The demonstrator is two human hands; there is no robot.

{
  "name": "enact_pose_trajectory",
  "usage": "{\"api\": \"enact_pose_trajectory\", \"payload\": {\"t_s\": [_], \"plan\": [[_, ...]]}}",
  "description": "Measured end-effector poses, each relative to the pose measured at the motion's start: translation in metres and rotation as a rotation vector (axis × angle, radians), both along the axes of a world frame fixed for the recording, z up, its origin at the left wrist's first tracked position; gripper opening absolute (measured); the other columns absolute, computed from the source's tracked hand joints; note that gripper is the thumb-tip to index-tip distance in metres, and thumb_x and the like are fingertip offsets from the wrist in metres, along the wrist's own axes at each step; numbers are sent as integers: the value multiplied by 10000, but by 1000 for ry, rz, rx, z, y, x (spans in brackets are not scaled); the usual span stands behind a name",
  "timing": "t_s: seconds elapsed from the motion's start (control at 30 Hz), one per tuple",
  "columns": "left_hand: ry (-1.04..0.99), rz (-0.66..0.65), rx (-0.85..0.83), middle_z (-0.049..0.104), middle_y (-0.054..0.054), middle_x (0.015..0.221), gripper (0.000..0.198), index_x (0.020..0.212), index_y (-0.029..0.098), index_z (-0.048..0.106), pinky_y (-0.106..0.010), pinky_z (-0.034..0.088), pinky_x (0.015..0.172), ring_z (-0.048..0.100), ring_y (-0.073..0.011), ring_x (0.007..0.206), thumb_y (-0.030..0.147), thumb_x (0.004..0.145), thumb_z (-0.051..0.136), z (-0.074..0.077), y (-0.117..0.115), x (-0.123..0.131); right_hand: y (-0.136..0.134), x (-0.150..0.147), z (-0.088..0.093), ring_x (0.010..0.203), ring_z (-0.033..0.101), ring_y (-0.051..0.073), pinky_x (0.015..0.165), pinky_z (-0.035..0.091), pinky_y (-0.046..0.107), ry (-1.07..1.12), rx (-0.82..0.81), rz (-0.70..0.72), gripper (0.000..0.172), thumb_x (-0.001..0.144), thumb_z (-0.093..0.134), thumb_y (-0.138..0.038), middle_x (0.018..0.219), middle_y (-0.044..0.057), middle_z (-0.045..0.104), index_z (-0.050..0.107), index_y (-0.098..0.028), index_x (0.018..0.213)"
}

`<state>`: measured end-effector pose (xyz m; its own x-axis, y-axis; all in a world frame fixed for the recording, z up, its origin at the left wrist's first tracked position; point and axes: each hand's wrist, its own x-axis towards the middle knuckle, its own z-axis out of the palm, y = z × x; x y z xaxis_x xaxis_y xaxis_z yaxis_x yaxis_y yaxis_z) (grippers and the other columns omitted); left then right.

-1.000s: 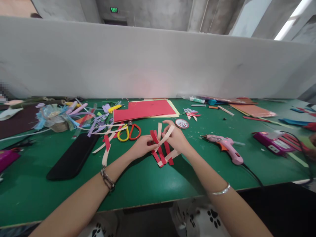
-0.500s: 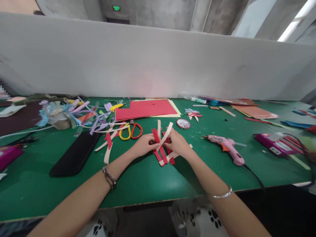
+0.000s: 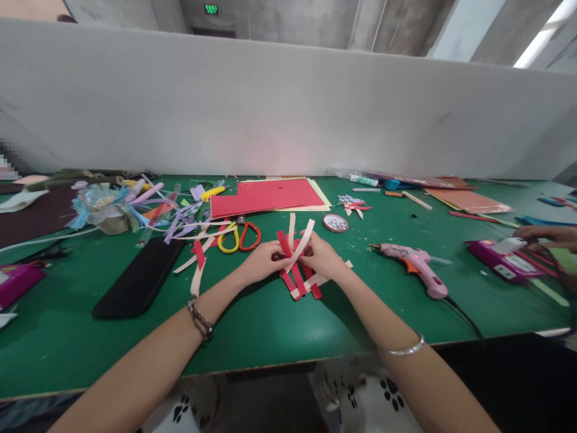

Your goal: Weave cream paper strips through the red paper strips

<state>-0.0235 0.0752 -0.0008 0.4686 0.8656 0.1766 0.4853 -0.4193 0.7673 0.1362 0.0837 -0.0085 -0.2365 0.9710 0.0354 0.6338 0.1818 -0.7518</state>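
Both my hands meet over a small weave of red and cream paper strips [image 3: 301, 282] lying on the green table [image 3: 270, 325]. My left hand [image 3: 261, 262] pinches the red strips at the weave's left side. My right hand [image 3: 322, 257] is closed on a cream strip [image 3: 303, 239] that slants up across the red ones. The lower ends of the strips stick out below my fingers.
Yellow-and-red scissors [image 3: 237, 237] and loose paper strips [image 3: 198, 264] lie left of the weave, beside a black case [image 3: 139, 278]. Red paper sheets [image 3: 265, 196] and a round tin [image 3: 335, 223] lie behind. A pink glue gun [image 3: 415, 264] lies right. Another person's hand [image 3: 541, 234] rests at the far right.
My right hand has drawn the cream strip down and closer to the red strips. Another person's hand has come into view at the far right.
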Motion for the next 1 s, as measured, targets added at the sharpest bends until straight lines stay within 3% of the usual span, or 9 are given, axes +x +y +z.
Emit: {"api": "enact_pose_trajectory", "payload": {"t_s": [0.17, 0.3, 0.43, 0.7, 0.87, 1.0], "plan": [[12, 11, 0, 532, 10, 657, 104, 615, 131, 600, -201, 371, 531, 459, -91, 553, 187, 683, 544, -1, 0, 0, 6, 1, -3, 655, 560, 117, 610, 437, 240, 211, -83, 54, 355, 642, 513, -59, 714, -3, 615, 491, -149, 984], [13, 16, -9, 546, 1, 680, 118, 622, 130, 602, -210, 389, 549, 477, -99, 572, 200, 689, 535, 0, 0, 0, 5, 5, 4, 738, 586, 130, 703, 448, 262, 303, -153, 130, 176, 666, 510, -100, 765, 19, 650, 592, -141, 816], [3, 2, -16, 555, -4, 697, 130, 620, 134, 596, -211, 399, 560, 489, -105, 596, 219, 693, 530, 1, 0, 0, 2, 6, 10, 743, 588, 131, 745, 435, 266, 393, -213, 121, 142, 660, 500, -124, 766, 11, 657, 620, -146, 734], [5, 3, -46, 589, -51, 845, 162, 638, 122, 594, -237, 416, 597, 516, -120, 635, 252, 694, 515, -3, 2, -1, -3, 15, 26, 596, 503, 69, 620, 395, 213, 489, -297, -41, 81, 633, 526, -126, 681, -25, 602, 585, -157, 679], [36, -2, -41, 605, -59, 854, 187, 601, 122, 585, -234, 405, 586, 522, -128, 641, 262, 698, 509, -3, 1, -2, -3, 17, 25, 474, 385, 34, 486, 305, 187, 507, -330, 43, 117, 613, 541, -139, 633, -46, 566, 608, -150, 710], [75, -24, -17, 605, -27, 764, 158, 638, 133, 594, -217, 383, 543, 499, -112, 588, 233, 711, 497, -2, 1, -2, -4, 14, 22, 549, 456, 43, 535, 344, 185, 511, -361, 124, 157, 622, 524, -125, 710, -23, 608, 628, -155, 736]]}}
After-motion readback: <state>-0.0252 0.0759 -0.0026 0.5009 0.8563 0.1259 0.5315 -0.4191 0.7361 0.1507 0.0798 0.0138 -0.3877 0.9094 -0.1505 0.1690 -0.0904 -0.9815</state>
